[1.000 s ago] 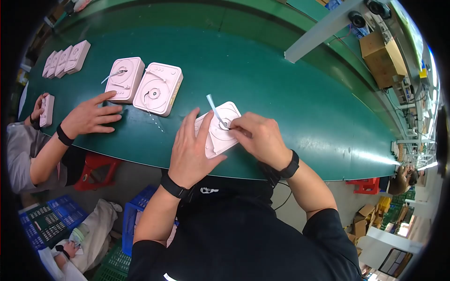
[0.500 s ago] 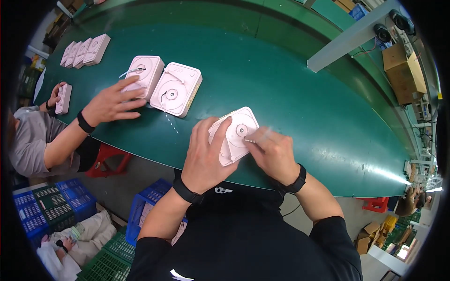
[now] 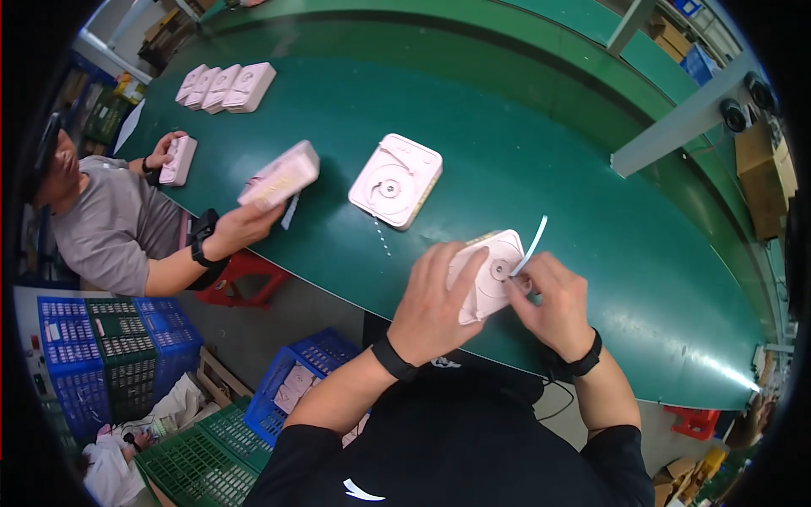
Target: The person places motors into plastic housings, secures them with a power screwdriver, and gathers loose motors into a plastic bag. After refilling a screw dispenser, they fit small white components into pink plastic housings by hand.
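Observation:
My left hand (image 3: 432, 302) grips a pink box-shaped device (image 3: 490, 272) from its left side, holding it just above the green conveyor belt (image 3: 524, 144). At the round dial on the device's face, my right hand (image 3: 549, 302) pinches a thin white strip (image 3: 532, 243) that sticks up and to the right. A second pink device (image 3: 395, 179) of the same kind lies flat on the belt, up and to the left of mine.
A co-worker on the left lifts another pink device (image 3: 280, 175) in one hand and rests the other on a device (image 3: 178, 160). Several more pink devices (image 3: 225, 86) stand in a row at the far left. Blue and green crates (image 3: 110, 346) sit on the floor below.
The white strip now stands up from the dial, pulled by my right hand. The co-worker has lifted one device off the belt. The view has shifted.

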A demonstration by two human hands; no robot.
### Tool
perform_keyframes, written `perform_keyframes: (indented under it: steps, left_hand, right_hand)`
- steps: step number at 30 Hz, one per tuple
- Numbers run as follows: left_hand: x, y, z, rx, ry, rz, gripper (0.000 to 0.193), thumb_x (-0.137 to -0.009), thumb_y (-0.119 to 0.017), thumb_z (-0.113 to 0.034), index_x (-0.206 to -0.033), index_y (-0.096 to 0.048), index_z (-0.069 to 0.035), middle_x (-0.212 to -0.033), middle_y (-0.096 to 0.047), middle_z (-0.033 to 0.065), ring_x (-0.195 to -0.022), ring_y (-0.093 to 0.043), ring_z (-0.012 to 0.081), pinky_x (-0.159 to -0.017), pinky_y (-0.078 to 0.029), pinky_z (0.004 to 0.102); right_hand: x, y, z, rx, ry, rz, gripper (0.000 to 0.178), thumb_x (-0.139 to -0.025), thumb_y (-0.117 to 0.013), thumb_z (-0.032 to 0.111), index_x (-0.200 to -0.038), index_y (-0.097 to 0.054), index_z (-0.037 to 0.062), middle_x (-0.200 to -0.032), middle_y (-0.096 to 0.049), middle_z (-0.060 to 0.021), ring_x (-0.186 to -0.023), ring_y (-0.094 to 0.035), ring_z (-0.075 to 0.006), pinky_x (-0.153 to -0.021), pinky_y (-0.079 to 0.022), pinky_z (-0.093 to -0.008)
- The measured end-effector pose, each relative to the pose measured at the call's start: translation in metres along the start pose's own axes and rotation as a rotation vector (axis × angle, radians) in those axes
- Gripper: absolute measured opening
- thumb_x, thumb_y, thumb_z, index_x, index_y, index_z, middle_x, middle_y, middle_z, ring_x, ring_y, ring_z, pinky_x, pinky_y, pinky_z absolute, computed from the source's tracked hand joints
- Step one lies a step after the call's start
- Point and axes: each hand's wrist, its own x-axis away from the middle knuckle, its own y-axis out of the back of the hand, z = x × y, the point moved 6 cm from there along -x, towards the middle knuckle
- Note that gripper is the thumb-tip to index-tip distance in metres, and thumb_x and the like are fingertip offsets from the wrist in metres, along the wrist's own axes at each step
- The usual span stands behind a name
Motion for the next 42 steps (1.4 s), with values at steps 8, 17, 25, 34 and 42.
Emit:
perform_keyframes:
  steps: [8,17,25,34,42]
  left_hand:
    - [0.001,0.004,-0.007,0.047,-0.023,-0.01,0.083,-0.064,-0.083,-0.016,-0.138,-0.048,-0.005,-0.13,-0.045,0.0216,-0.121,-0.047,0.0423,-0.102,-0.041,0.0484]
    - [-0.004,0.008,0.007,0.279,-0.061,0.176,0.09,-0.062,-0.082,-0.019,-0.141,-0.042,-0.003,-0.131,-0.046,0.0229,-0.123,-0.047,0.0411,-0.103,-0.042,0.0448]
    - [-0.016,0.023,0.017,0.332,-0.024,0.198,0.092,-0.061,-0.084,-0.018,-0.143,-0.043,-0.006,-0.131,-0.046,0.0191,-0.118,-0.052,0.0378,-0.096,-0.047,0.0421]
    - [-0.012,0.017,0.011,0.323,-0.031,0.207,0.093,-0.061,-0.084,-0.016,-0.144,-0.042,-0.007,-0.13,-0.046,0.0182,-0.117,-0.052,0.0373,-0.096,-0.047,0.042]
    - [-0.011,0.017,0.014,0.35,-0.011,0.208,0.094,-0.061,-0.084,-0.015,-0.145,-0.042,-0.009,-0.13,-0.045,0.0176,-0.117,-0.052,0.0371,-0.096,-0.047,0.0422]
  right_hand:
    - [-0.003,0.012,0.058,0.362,0.548,0.051,0.02,-0.075,-0.068,0.008,-0.095,-0.067,0.0044,-0.094,-0.067,-0.0074,-0.09,-0.066,-0.0243,-0.086,-0.052,-0.0417]
    - [0.001,0.006,0.011,0.187,0.47,0.292,0.03,-0.073,-0.068,0.008,-0.102,-0.067,0.005,-0.095,-0.065,-0.0076,-0.094,-0.063,-0.025,-0.093,-0.048,-0.0441]
    - [-0.005,-0.001,-0.007,0.011,0.396,0.195,0.026,-0.07,-0.07,0.002,-0.096,-0.068,0.0064,-0.091,-0.064,-0.006,-0.091,-0.064,-0.0228,-0.083,-0.05,-0.0358]
    - [0.005,-0.003,0.008,0.144,0.555,0.267,0.024,-0.074,-0.068,0.008,-0.098,-0.066,0.0056,-0.094,-0.063,-0.0052,-0.092,-0.064,-0.0214,-0.08,-0.05,-0.0353]
    - [0.009,-0.001,0.004,0.124,0.506,0.235,0.025,-0.075,-0.067,0.009,-0.1,-0.066,0.0044,-0.093,-0.063,-0.0048,-0.088,-0.064,-0.0202,-0.076,-0.049,-0.0339]
